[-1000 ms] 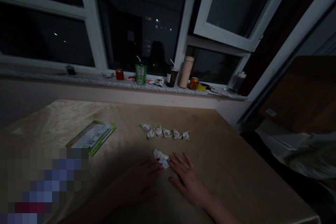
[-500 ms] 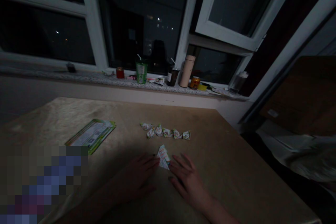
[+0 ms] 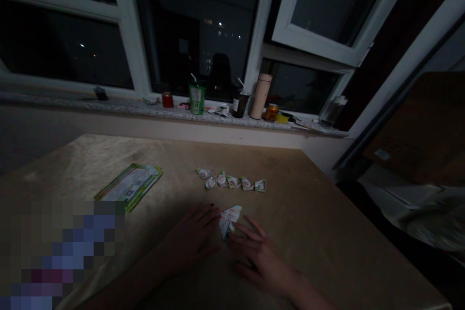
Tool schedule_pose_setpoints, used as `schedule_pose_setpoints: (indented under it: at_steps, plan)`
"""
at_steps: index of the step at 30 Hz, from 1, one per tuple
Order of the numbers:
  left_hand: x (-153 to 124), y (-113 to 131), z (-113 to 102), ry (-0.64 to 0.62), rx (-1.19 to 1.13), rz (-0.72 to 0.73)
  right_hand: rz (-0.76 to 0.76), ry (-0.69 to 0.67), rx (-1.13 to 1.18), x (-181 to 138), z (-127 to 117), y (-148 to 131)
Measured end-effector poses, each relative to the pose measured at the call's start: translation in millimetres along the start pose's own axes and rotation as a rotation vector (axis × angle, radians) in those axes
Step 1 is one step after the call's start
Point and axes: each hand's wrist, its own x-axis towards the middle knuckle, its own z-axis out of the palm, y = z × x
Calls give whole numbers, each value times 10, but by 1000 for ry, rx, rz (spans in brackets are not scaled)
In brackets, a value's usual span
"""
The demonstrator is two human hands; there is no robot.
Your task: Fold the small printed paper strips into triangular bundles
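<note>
Between my hands on the table lies a partly folded piece of printed plastic packaging (image 3: 230,216), white with coloured lettering. My left hand (image 3: 194,230) rests flat at its left edge, fingers stretched out, fingertips at the packaging. At the lower right edge is my right hand (image 3: 256,247), its fingers spread and touching or very close to it; the dim light hides which. Beyond them, several small folded triangular packets (image 3: 234,182) of white and green form an uneven row. Flat green-and-white packages (image 3: 131,184) lie to the left.
Behind the brown table (image 3: 305,213) runs a speckled windowsill (image 3: 145,110). On it stand a green cup (image 3: 196,98) with a straw, a dark drink cup (image 3: 240,105), a pink flask (image 3: 260,96), a red jar (image 3: 167,100) and an orange-brown jar (image 3: 271,113). A cardboard box (image 3: 417,131) is at right.
The packaging between my hands has turned, its upper point now leaning right. My right hand has shifted slightly left and down around it. The view has moved slightly.
</note>
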Motion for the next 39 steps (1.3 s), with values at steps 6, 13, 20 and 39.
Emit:
schedule_pose_setpoints:
  at_steps: [6,13,20,39]
  plan:
    - [38,-9,90,37,-21,-29,-34,-62,67,30,-47,-18]
    - [102,-1,225,65,-76,-64,-40,-24,164,29,-91,-2]
    - [106,-10,198,12,-85,-57,92,34,73,35,18,98]
    - [100,-52,171,-12,-24,44,133,99,53,31,77,115]
